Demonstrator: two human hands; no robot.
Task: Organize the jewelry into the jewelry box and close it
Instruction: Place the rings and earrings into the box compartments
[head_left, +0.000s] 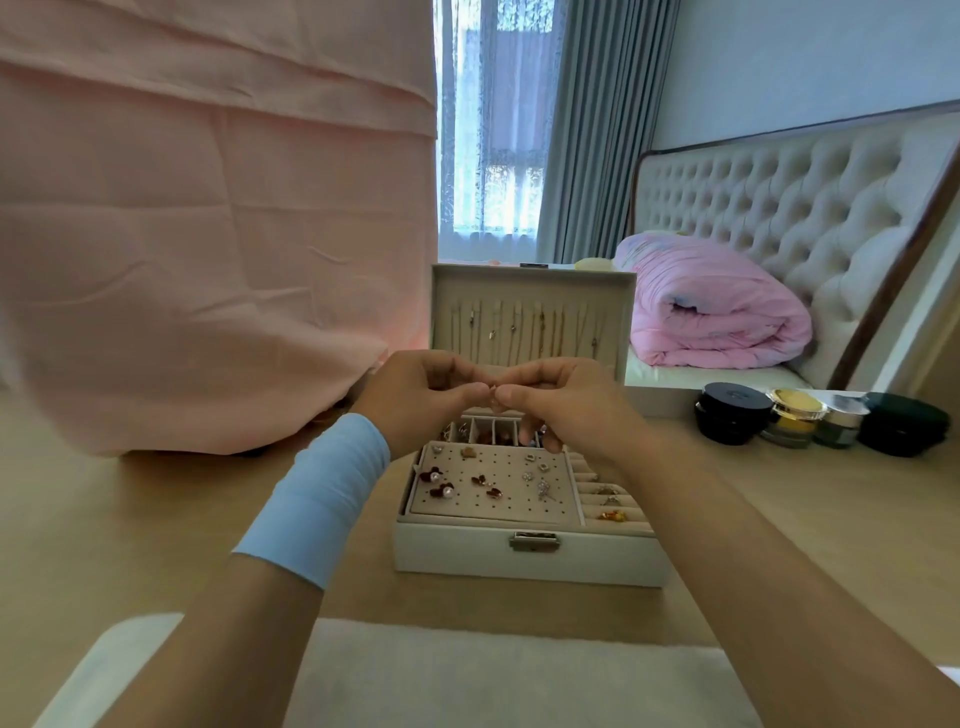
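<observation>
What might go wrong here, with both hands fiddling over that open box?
The tiny piece pinched between left hand and right hand might slip and drop among the small compartments of the jewelry box, where it would be hard to find. Lowering a wrist might also knock the earrings off their panel.

— Which feeds have you got?
— Only one: the head camera, worn by the person, facing forward and down across the table (156, 519).
— How close in?
— Close. Both forearms run up from my bottom edge. The left hand (415, 400) and right hand (571, 405) meet mid-frame above the open jewelry box (467, 551), though the small piece (491, 402) they pinch is too tiny for me to identify.
— And further out?
— It's a wide lens, so I also see the window (493, 130) and headboard (779, 208).
</observation>
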